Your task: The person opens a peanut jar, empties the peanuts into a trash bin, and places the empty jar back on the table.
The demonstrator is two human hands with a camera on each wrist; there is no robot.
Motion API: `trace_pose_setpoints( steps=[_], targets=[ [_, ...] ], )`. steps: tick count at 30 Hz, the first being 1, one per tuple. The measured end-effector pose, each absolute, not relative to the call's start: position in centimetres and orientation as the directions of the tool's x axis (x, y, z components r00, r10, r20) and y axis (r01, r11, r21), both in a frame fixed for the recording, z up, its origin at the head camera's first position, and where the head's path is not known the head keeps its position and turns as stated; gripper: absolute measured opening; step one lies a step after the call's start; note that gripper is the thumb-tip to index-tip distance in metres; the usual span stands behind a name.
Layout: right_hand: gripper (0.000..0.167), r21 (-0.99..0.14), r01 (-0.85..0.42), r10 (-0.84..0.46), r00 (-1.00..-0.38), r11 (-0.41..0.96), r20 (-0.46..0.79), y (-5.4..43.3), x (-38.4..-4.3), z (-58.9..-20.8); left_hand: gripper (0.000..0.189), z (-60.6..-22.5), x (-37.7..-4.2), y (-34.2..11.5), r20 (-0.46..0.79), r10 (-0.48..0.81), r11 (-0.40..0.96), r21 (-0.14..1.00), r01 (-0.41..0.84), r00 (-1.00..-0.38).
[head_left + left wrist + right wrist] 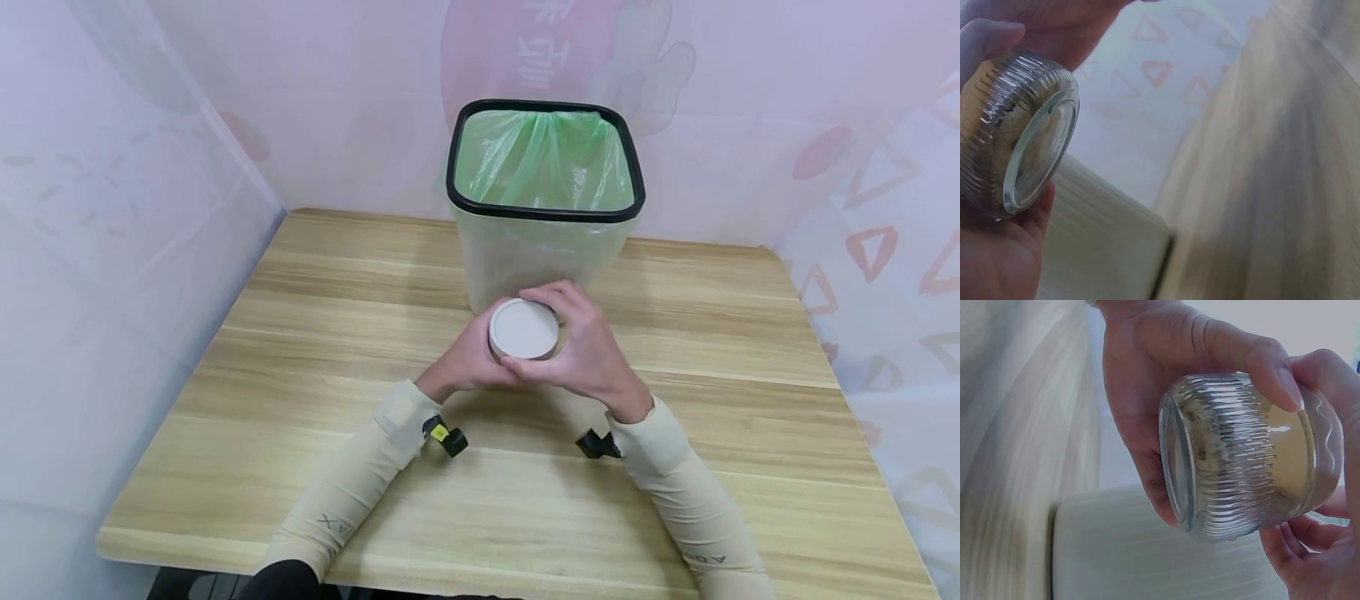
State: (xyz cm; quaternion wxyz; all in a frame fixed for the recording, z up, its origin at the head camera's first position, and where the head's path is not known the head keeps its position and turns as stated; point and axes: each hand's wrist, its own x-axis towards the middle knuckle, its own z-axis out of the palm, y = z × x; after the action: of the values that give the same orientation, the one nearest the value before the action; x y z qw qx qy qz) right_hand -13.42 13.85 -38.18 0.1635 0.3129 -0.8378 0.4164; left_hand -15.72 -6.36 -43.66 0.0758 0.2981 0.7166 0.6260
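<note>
A short glass jar [1229,456] with ribbed sides and a pale round lid [523,329] is held between both hands, in front of the bin. My left hand [472,354] grips the jar's body, its thumb lying along the glass in the right wrist view. From the other side my right hand [588,346] curls its fingers and thumb around the lid edge. In the left wrist view the jar's clear base [1041,153] is turned toward the camera. Brownish tones show through the glass; whether they are contents cannot be told.
A whitish waste bin [536,250] with a black rim [546,214] and a green plastic liner [547,162] stands at the back of the wooden table [315,333]. Printed cloth walls [360,108] enclose the table's back and sides.
</note>
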Motion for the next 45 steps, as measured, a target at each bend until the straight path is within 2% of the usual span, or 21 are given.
trace_pose_setpoints(
  steps=[12,23,39,45],
  targets=[
    [0.083,-0.638,-0.638,-0.32,-0.769,0.43,0.553,14.0,-13.2,-37.0,0.09,-41.7,-16.0,-6.1,0.334,0.5,-0.029,0.928,0.37,-0.799],
    [0.081,-0.659,-0.628,-0.256,-0.775,0.415,0.577,13.8,-13.1,-36.0,0.088,-39.9,-16.1,-6.2,0.35,0.485,-0.03,0.922,0.385,-0.801],
    [0.074,-0.672,-0.623,-0.271,-0.781,0.401,0.562,13.7,-13.2,-35.6,0.086,-39.7,-16.1,-6.4,0.328,0.496,-0.011,0.928,0.372,-0.804],
    [0.076,-0.689,-0.614,-0.292,-0.789,0.384,0.54,14.1,-13.5,-35.7,0.086,-39.9,-16.4,-6.4,0.334,0.512,-0.026,0.927,0.374,-0.791]
  ],
)
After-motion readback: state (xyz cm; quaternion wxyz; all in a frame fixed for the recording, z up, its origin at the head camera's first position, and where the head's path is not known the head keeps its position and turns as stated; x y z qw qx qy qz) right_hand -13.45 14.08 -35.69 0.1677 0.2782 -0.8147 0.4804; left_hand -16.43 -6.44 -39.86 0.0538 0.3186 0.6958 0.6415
